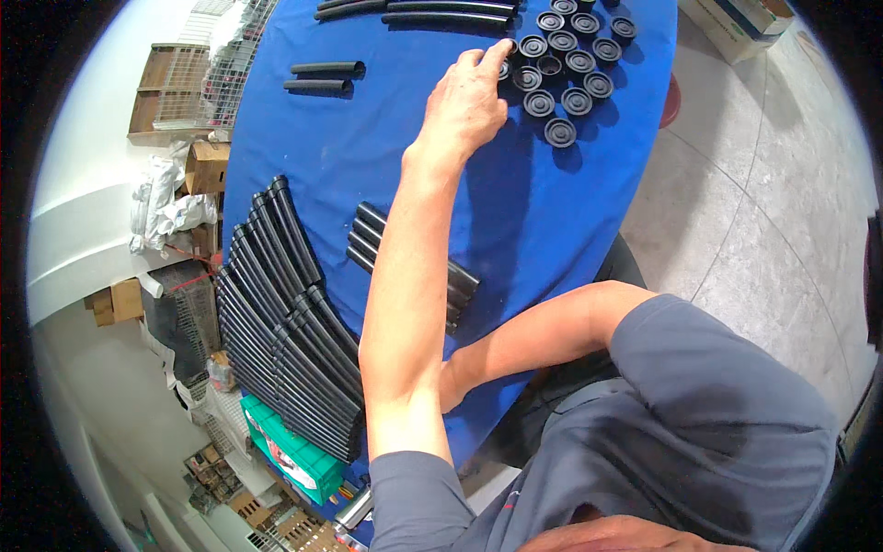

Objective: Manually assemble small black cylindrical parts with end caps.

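My left hand [464, 103] reaches out to the near-left side of a group of round black caps [560, 132]. Its fingers are bent together at a black cap [512, 46] on the group's left edge, and the hand partly covers it. The thumb is hidden. My right forearm [524, 340] comes across from the right and passes beneath my left forearm. Because of that my right hand is covered, with only the wrist showing. Under my left forearm lie several short black tubes [370, 225], side by side on the blue cloth [543, 212].
Many long black tubes [285, 331] are stacked at the left edge. Two short tubes [326, 69] and some longer ones [448, 13] lie at the far side. A green bin [294, 455] stands beside the stack. Boxes [207, 166] and wire racks are at the left.
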A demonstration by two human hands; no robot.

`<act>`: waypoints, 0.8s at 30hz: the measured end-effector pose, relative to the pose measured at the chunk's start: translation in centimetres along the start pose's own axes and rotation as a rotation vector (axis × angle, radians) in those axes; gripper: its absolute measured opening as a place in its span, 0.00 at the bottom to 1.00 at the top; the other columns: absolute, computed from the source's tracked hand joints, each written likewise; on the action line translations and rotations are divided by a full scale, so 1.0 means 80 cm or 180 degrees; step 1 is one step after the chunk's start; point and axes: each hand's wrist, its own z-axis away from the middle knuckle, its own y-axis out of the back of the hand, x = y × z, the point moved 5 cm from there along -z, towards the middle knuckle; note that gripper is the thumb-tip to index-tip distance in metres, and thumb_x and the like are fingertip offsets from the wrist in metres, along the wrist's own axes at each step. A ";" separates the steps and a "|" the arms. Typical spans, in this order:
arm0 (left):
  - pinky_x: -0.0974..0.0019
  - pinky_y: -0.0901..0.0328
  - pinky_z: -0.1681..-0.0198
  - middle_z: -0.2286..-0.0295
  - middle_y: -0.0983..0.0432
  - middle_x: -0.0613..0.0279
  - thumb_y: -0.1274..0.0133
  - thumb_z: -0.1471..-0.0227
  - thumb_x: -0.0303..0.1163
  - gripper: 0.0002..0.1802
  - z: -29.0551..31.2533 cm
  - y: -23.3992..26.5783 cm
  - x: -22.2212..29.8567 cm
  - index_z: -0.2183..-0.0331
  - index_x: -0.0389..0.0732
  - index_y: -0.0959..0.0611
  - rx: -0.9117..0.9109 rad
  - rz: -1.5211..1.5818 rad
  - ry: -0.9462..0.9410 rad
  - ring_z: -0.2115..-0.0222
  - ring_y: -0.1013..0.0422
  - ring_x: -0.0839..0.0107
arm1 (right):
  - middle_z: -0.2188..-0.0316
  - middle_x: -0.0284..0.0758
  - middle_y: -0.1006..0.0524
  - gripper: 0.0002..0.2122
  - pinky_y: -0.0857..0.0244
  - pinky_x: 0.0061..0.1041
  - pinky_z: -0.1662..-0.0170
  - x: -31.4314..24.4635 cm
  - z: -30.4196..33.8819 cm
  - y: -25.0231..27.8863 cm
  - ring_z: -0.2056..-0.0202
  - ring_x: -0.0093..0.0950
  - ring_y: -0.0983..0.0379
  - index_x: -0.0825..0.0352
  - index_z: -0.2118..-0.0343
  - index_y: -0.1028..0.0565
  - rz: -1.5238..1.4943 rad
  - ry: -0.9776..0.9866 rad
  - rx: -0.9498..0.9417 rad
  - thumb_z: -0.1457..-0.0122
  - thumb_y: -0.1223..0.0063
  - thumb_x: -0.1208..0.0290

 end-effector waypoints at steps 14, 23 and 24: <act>0.52 0.31 0.54 0.62 0.23 0.47 0.52 0.51 0.20 0.19 0.031 0.013 -0.030 0.55 0.38 0.23 0.0479 -0.0141 0.0046 0.58 0.26 0.48 | 0.44 0.48 0.31 0.25 0.45 0.41 0.37 -0.013 0.001 0.011 0.40 0.45 0.37 0.70 0.47 0.28 -0.0011 0.0119 0.0016 0.53 0.48 0.77; 0.55 0.32 0.53 0.61 0.26 0.48 0.49 0.57 0.17 0.23 0.192 0.037 0.038 0.55 0.37 0.24 -0.0160 0.0322 0.0204 0.58 0.28 0.49 | 0.54 0.51 0.24 0.18 0.34 0.39 0.46 -0.026 -0.004 0.032 0.50 0.46 0.28 0.70 0.57 0.23 0.0232 -0.0044 -0.0536 0.55 0.47 0.79; 0.55 0.32 0.53 0.61 0.26 0.49 0.48 0.57 0.17 0.23 0.198 0.031 0.044 0.55 0.37 0.24 -0.0174 0.0339 0.0210 0.58 0.28 0.50 | 0.55 0.51 0.23 0.16 0.34 0.39 0.46 -0.025 -0.005 0.031 0.50 0.47 0.28 0.70 0.58 0.22 0.0030 -0.0225 -0.0636 0.54 0.48 0.79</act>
